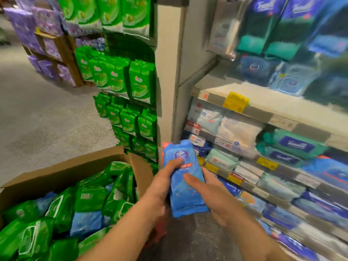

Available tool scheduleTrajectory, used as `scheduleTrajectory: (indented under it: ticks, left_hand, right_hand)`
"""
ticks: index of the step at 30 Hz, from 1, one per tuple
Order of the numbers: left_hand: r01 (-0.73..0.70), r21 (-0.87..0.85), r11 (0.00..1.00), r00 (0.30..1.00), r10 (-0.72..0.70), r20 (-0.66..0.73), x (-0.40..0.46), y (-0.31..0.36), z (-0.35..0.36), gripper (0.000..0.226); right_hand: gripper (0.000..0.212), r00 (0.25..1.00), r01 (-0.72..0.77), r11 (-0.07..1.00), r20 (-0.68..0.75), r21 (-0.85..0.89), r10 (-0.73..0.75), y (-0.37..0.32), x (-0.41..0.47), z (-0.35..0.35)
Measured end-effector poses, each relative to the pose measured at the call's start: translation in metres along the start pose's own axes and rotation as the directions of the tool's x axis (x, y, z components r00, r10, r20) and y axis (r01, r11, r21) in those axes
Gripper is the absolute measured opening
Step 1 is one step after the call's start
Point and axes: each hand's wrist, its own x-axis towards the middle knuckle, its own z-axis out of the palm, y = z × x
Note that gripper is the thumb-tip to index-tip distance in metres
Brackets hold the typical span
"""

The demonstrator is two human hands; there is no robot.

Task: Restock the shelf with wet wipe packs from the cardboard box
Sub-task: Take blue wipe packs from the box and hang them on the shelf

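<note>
Item: soft blue plastic wet wipe pack with a round white logo and red label (185, 178), held upright in mid-air, centre near, between the carton and the shelving. A second pack with an orange edge appears to sit behind it; the blur leaves this uncertain.

Left hand (162, 185): grip closed on the blue pack, thumb across its front near the red label, fingers hidden behind.

Right hand (214, 196): grip on the same pack from the right side, thumb laid across the lower front, remaining fingers behind the pack.

Open brown cardboard box (62, 174): near left, flaps raised, filled with loosely heaped green plastic wipe packs (90, 198) and a few light blue packs (86, 223) among them.

Grey metal shelf unit with yellow and red price tags on its rails (263, 117): right, tiered from near to far. It carries rows of white, pale green, teal and blue wipe packs, most blurred.

Hanging display of bright green packets (139, 81): centre left, beyond the box, several rows deep.

Purple packets on a wooden rack (47, 21): far left.

Grey speckled floor (37, 110): left and far.
</note>
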Motion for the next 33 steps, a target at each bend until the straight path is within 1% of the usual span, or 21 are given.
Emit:
scheduleTrajectory:
  ticks: [3, 6, 9, 11, 13, 15, 17, 19, 21, 22, 23, 24, 26, 29, 31, 33]
  left_hand:
    - [0.021, 0.06, 0.998, 0.996, -0.026, 0.086, 0.004, -0.015, 0.044, 0.056]
    - [0.022, 0.041, 0.999, 0.99, -0.027, 0.14, 0.01, -0.031, 0.075, 0.059]
    - [0.025, 0.023, 0.999, 0.972, -0.029, 0.235, 0.013, -0.044, 0.099, 0.062]
    - [0.031, 0.023, 0.999, 0.956, -0.036, 0.293, 0.018, -0.047, 0.111, 0.063]
    - [0.045, 0.025, 0.999, 0.937, -0.051, 0.346, 0.025, -0.044, 0.124, 0.069]
    - [0.055, 0.019, 0.998, 0.92, -0.058, 0.387, 0.039, -0.041, 0.136, 0.077]
    - [0.065, -0.002, 0.998, 0.906, -0.058, 0.42, 0.056, -0.038, 0.15, 0.082]
    - [0.065, -0.002, 0.998, 0.893, -0.058, 0.447, 0.073, -0.033, 0.163, 0.073]
    - [0.051, 0.013, 0.999, 0.877, -0.051, 0.478, 0.092, -0.025, 0.175, 0.07]
    - [0.04, 0.02, 0.999, 0.87, -0.045, 0.491, 0.1, -0.02, 0.18, 0.071]
    - [0.032, 0.028, 0.999, 0.865, -0.042, 0.501, 0.107, -0.014, 0.187, 0.071]
    - [0.016, 0.036, 0.999, 0.868, -0.032, 0.496, 0.113, -0.006, 0.194, 0.071]
    - [0.005, 0.042, 0.999, 0.861, -0.026, 0.508, 0.123, 0.011, 0.207, 0.07]
    - [-0.002, 0.067, 0.998, 0.83, -0.036, 0.557, 0.137, 0.037, 0.225, 0.055]
    - [-0.013, 0.089, 0.996, 0.834, -0.038, 0.551, 0.149, 0.052, 0.234, 0.052]
    - [-0.027, 0.12, 0.992, 0.842, -0.042, 0.538, 0.164, 0.064, 0.24, 0.062]
  right_hand:
    - [0.043, 0.997, 0.032, 0.996, -0.075, 0.082, -0.026, -0.005, -0.018, -0.044]
    - [0.047, 0.993, 0.042, 0.981, -0.121, 0.19, -0.02, -0.013, -0.034, -0.08]
    - [0.034, 0.982, 0.094, 0.97, -0.18, 0.226, -0.053, -0.024, -0.045, -0.104]
    - [0.031, 0.978, 0.125, 0.958, -0.195, 0.258, -0.075, -0.033, -0.05, -0.113]
    - [0.03, 0.974, 0.136, 0.952, -0.213, 0.274, -0.078, -0.041, -0.05, -0.122]
    - [0.028, 0.961, 0.156, 0.958, -0.26, 0.241, -0.091, -0.05, -0.048, -0.133]
    - [0.026, 0.936, 0.193, 0.973, -0.32, 0.127, -0.144, -0.062, -0.044, -0.143]
    - [0.019, 0.897, 0.228, 0.974, -0.386, -0.019, -0.217, -0.073, -0.037, -0.154]
    - [0.011, 0.84, 0.254, 0.958, -0.459, -0.136, -0.288, -0.087, -0.027, -0.164]
    - [0.015, 0.819, 0.241, 0.952, -0.486, -0.187, -0.303, -0.094, -0.021, -0.169]
    - [0.021, 0.817, 0.225, 0.953, -0.494, -0.204, -0.299, -0.101, -0.015, -0.174]
    - [0.024, 0.821, 0.227, 0.955, -0.491, -0.19, -0.292, -0.108, -0.01, -0.177]
    - [0.02, 0.831, 0.24, 0.958, -0.477, -0.156, -0.286, -0.123, 0.002, -0.185]
    - [0.022, 0.822, 0.267, 0.96, -0.498, -0.09, -0.275, -0.145, 0.017, -0.201]
    - [0.023, 0.801, 0.294, 0.954, -0.531, -0.053, -0.276, -0.158, 0.027, -0.209]
    - [0.025, 0.756, 0.314, 0.947, -0.586, -0.064, -0.29, -0.168, 0.034, -0.218]
